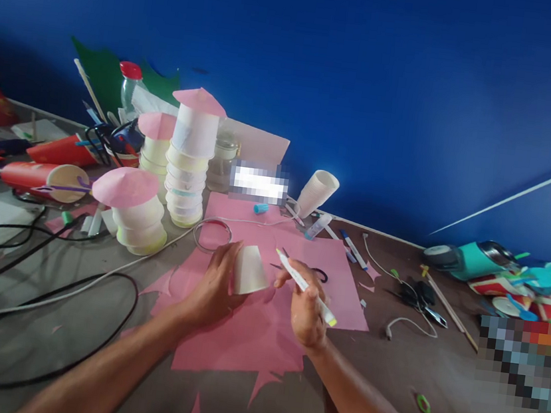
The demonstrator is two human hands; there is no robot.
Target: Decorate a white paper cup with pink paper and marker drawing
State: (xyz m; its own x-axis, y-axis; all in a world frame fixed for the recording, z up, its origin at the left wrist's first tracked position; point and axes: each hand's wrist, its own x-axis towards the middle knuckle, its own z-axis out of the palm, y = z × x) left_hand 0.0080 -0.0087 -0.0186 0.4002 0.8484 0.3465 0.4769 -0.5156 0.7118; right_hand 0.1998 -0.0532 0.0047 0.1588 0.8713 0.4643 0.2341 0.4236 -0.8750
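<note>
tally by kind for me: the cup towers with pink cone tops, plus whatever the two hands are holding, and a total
Cup towers with pink cone tops: 3
White cup, in the left hand: 1
Marker, in the right hand: 1
Total: 5

A blue wall (369, 97) rose behind the brown table (383, 394). At the left, a red paper cup (28, 175) lay on its side, and a bottle with a red cap (130, 88) stood in front of a green sheet (91, 70). A black cable (137, 300) curved across the near left. Toward the right lay a teal cylindrical object (482, 260), a thin wooden stick (448, 308) and a white cable (389, 332), with a small green ring (419, 402) nearer the front.
</note>
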